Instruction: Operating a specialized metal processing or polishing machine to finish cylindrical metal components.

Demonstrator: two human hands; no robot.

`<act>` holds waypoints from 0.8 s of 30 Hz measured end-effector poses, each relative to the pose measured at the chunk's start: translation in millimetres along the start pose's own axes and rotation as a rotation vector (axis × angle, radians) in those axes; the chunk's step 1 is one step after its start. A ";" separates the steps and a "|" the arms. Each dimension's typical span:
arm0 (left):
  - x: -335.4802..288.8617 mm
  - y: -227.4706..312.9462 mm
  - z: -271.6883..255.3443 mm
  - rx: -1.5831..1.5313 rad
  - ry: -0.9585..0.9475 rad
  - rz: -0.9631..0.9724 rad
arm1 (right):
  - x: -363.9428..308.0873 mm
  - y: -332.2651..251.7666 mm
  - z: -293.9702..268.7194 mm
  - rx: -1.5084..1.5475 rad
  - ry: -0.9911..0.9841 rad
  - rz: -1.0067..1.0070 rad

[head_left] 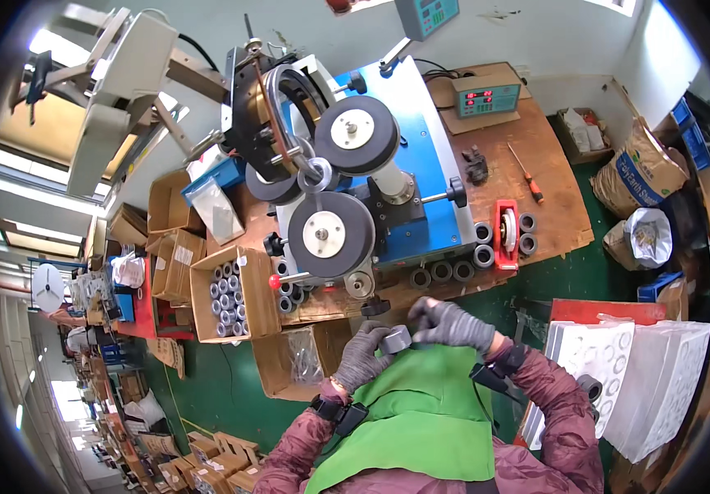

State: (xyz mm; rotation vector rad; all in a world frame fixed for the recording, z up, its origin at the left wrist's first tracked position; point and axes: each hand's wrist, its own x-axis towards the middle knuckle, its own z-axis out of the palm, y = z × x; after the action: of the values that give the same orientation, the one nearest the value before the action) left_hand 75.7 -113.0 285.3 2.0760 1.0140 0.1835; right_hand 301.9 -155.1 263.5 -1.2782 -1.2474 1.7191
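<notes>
The grey ring [396, 339] is held by the closed left hand [362, 354] and best kept steady; toward three o'clock, the right hand [452, 324] is half curled, its hold unclear. A black wheel [346, 251] is seen at eleven.

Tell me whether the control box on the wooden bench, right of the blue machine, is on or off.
On: red digits glow on the front of the control box.

Ring [397, 340]: we see it partly hidden by the left hand [361, 356].
Meter [426, 16]: we lose its top, upper edge.
</notes>
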 end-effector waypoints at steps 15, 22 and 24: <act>-50.4 -47.4 -40.8 -0.926 0.031 -0.255 | 70.4 93.1 48.8 -0.698 -0.280 0.127; -79.9 -136.8 -84.9 -1.709 0.146 -0.450 | 27.3 227.4 17.8 -0.726 0.113 0.494; -98.8 -169.5 -109.5 -1.905 0.356 -0.386 | 2.0 269.7 8.0 -0.369 0.265 0.491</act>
State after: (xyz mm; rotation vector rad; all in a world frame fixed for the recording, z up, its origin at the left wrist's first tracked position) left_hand -140.3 -57.5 257.2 0.1130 0.7552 0.8921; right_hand 303.8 -246.2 9.6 -2.0991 -1.1914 1.5987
